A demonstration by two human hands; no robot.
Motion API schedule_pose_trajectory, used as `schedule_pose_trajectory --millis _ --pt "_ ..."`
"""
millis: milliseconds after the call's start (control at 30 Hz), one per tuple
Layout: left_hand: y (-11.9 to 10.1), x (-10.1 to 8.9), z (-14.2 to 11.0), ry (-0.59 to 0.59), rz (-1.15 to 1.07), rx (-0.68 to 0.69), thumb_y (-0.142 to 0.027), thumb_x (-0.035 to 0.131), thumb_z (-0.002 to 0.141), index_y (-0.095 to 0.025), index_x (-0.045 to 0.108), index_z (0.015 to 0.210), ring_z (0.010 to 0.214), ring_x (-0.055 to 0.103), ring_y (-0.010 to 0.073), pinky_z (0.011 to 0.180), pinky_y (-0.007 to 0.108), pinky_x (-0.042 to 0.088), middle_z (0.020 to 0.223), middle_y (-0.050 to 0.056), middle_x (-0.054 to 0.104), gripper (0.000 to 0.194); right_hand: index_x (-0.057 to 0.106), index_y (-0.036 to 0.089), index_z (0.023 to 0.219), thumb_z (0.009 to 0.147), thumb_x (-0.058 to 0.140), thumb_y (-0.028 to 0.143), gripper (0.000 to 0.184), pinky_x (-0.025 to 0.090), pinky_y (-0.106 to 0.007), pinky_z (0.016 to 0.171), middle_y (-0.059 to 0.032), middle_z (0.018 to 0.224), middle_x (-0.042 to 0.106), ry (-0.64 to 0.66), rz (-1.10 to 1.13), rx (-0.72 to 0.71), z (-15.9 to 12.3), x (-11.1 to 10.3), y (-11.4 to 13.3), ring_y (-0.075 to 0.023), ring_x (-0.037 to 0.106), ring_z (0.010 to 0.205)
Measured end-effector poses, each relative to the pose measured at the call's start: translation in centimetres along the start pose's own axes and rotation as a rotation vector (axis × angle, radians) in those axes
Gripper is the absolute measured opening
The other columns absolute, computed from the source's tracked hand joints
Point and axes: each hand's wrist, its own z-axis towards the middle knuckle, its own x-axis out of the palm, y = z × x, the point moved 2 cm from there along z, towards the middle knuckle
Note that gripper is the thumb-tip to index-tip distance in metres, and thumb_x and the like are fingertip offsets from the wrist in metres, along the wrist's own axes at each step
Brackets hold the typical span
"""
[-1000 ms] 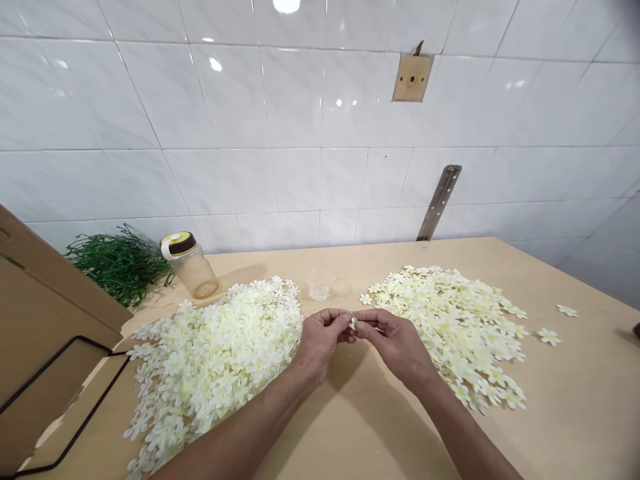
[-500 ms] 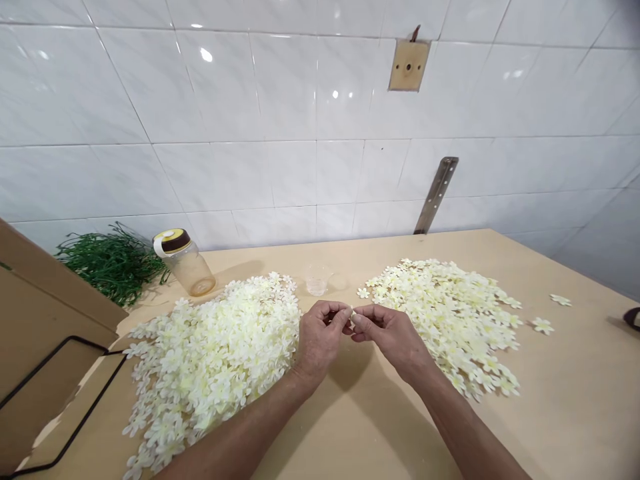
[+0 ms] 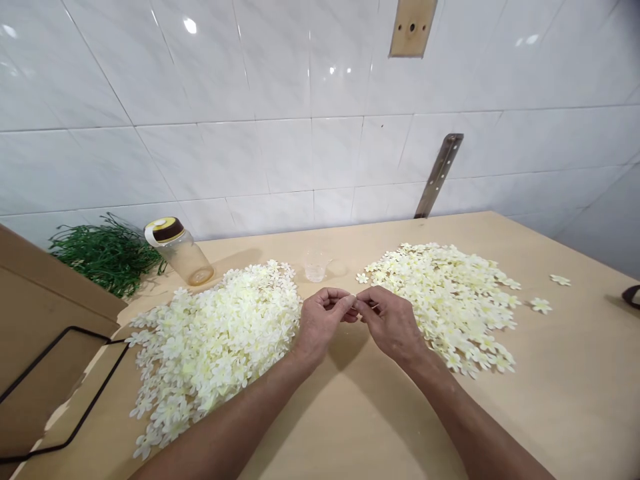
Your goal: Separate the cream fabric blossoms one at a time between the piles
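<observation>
No lettering, label, brand, number or sign is legible on any surface shown, including the bottle [image 3: 185, 257], the wall plate [image 3: 413, 30], the brown board [image 3: 50, 300] and the metal bracket [image 3: 438, 177].

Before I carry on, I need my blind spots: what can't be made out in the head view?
All in the head view:
- Small pale piece between left hand and right hand: tiny, mostly covered by fingertips.
- Left flower pile: near side hidden by the left forearm.
- Clear cup: too small and see-through to tell its contents.
- Dark object: cut off by the right edge.
- Cardboard: cut off by the left edge.
</observation>
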Motion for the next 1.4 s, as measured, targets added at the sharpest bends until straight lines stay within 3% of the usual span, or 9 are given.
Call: schedule_pose_trajectory --millis 167,300,500,800,1067,1233,1400 --pt "-0.5 -0.1 0.0 -0.002 -0.071 -0.037 -0.036 0.076 0.072 -0.010 0.068 0.083 0.058 0.064 0.0145 0.065 0.032 0.057 0.069 0.006 0.069 0.029 0.069 0.024 0.090 0.090 0.054 0.036 0.019 0.051 -0.029 0.066 -0.0063 0.091 0.069 -0.017 0.061 -0.055 -0.2 0.3 0.5 -0.0188 0.063 0.077" --pt "-0.9 -0.1 -0.1 0.015 -0.148 -0.059 -0.035 0.076 0.071 -0.010 0.069 0.082 0.059 0.063 0.0145 0.066 0.032 0.055 0.069 0.007 0.068 0.028 0.070 0.023 0.094 0.086 0.060 0.041 0.022 0.055 -0.032 0.066 -0.0071 0.092 0.070 -0.061 0.213 0.048 -0.3 0.4 0.5 -0.0200 0.066 0.077" --pt "-1.2 -0.1 -0.1 0.151 -0.256 -0.125 -0.035 0.074 0.075 -0.011 0.068 0.090 0.066 0.067 0.0170 0.067 0.030 0.052 0.070 0.008 0.069 0.029 0.073 0.021 0.091 0.082 0.065 0.044 0.025 0.057 -0.034 0.069 -0.0052 0.086 0.072 -0.014 0.403 0.175 0.2 -0.4 0.2 -0.0192 0.065 0.071" --pt "-1.3 -0.2 0.1 0.173 -0.238 -0.149 -0.032 0.077 0.073 -0.009 0.068 0.092 0.066 0.065 0.0153 0.068 0.030 0.052 0.074 0.010 0.069 0.031 0.075 0.027 0.094 0.087 0.060 0.036 0.018 0.054 -0.035 0.076 -0.0061 0.095 0.071 -0.061 0.226 -0.062 0.2 -1.2 0.5 -0.0226 0.066 0.086" --pt "-1.2 -0.1 0.1 0.121 -0.171 -0.103 -0.026 0.075 0.074 -0.009 0.066 0.098 0.061 0.063 0.0142 0.066 0.029 0.051 0.066 0.007 0.068 0.031 0.070 0.020 0.100 0.081 0.067 0.046 0.033 0.056 -0.033 0.065 -0.0042 0.078 0.071 -0.024 0.493 0.271 0.1 -1.1 -0.1 -0.0177 0.066 0.063" --pt "-1.4 0.0 -0.1 0.124 -0.131 -0.106 -0.028 0.074 0.075 -0.009 0.065 0.100 0.063 0.064 0.0162 0.066 0.031 0.052 0.069 0.007 0.068 0.032 0.070 0.017 0.094 0.080 0.068 0.048 0.034 0.056 -0.029 0.061 -0.0037 0.075 0.069 -0.051 0.508 0.310 0.2 -1.2 -0.4 -0.0154 0.064 0.060" --pt "-1.7 0.4 -0.5 0.241 -0.113 -0.134 -0.035 0.069 0.080 -0.009 0.066 0.080 0.061 0.062 0.0145 0.061 0.028 0.051 0.074 0.009 0.067 0.027 0.068 0.017 0.092 0.082 0.067 0.045 0.030 0.056 -0.027 0.058 -0.0017 0.072 0.067 -0.067 0.506 0.289 0.2 -1.0 -0.5 -0.0137 0.063 0.058"
